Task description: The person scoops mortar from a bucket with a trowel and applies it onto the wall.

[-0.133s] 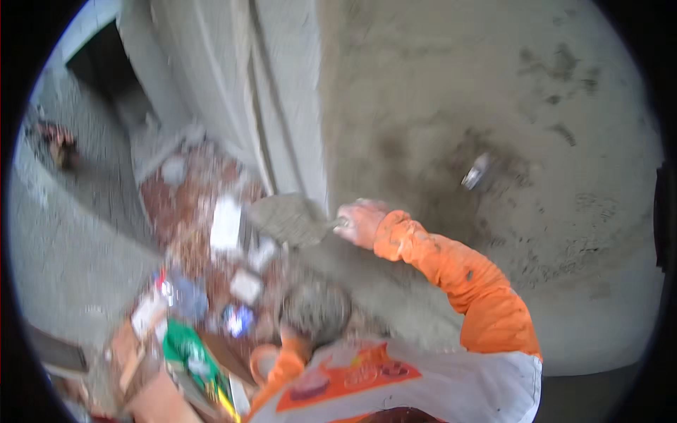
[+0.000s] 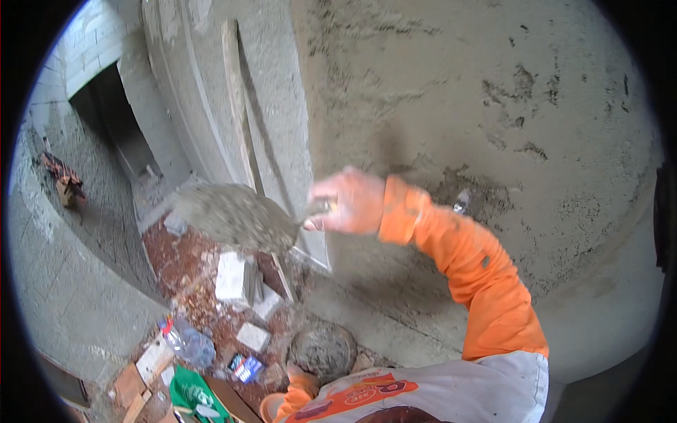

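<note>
My right hand (image 2: pixel 349 201) is closed round the handle of a trowel (image 2: pixel 240 217), held out to the left in mid-air. Grey wet mortar covers its blade, which is slightly blurred by motion. Low in the view, my left hand (image 2: pixel 299 376) is at the rim of a round bucket (image 2: pixel 323 352) filled with grey mortar. It appears to grip that rim, though most of its fingers are hidden. To the right rises a wall (image 2: pixel 423 99) coated in damp grey plaster, rough in patches. A small shiny fitting (image 2: pixel 462 201) sticks out of it beside my right sleeve.
A wooden batten (image 2: pixel 243 106) leans on the pale wall at upper left. White blocks (image 2: pixel 236 279) lie on the reddish, rubble-strewn floor. Nearer are a clear plastic bottle (image 2: pixel 189 343), a blue packet (image 2: pixel 246 368), a green bag (image 2: pixel 194 392) and wood scraps (image 2: pixel 129 385). A dark doorway (image 2: pixel 116 120) opens at far left.
My right hand has carried the loaded trowel leftward and up relative to the floor and blocks. The whole view has shifted, so the floor things sit lower. My left hand stays at the bucket.
</note>
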Action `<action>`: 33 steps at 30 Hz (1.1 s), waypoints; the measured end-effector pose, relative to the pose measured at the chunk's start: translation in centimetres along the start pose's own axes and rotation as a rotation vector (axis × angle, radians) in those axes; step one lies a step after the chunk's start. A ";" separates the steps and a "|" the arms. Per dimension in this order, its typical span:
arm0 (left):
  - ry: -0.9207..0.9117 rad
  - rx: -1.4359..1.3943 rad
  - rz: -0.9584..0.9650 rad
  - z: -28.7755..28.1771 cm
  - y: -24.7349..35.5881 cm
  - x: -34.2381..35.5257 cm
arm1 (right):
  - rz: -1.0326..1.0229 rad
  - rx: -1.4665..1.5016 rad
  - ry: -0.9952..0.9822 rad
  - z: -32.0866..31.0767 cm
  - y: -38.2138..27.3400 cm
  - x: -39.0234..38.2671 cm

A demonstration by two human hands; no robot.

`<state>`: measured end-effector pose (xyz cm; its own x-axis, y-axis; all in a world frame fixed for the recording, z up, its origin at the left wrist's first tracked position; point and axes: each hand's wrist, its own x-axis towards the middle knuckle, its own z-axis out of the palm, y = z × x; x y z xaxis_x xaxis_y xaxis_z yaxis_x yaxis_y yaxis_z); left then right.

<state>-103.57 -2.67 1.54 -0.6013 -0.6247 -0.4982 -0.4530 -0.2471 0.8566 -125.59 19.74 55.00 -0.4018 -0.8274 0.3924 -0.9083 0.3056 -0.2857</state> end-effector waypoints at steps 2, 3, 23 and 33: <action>-0.050 -0.635 -0.511 1.9 7.3 -4.6 | -0.140 0.172 -0.072 -6.4 -1.7 1.9; -0.003 -0.616 -0.549 1.9 8.3 -5.2 | -0.130 0.327 -0.145 -8.6 -2.8 2.7; 0.141 -0.609 -0.670 2.7 12.1 -6.3 | 0.281 -0.113 -0.714 29.0 9.9 -18.4; 0.025 -0.647 -0.610 2.4 9.8 -7.2 | 0.581 0.217 -0.897 38.9 0.4 -21.7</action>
<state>-105.28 1.22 13.21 -0.3589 -0.2619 -0.8958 -0.2245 -0.9074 0.3553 -112.74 19.49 12.36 -0.4516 -0.6530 -0.6079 -0.5323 0.7440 -0.4038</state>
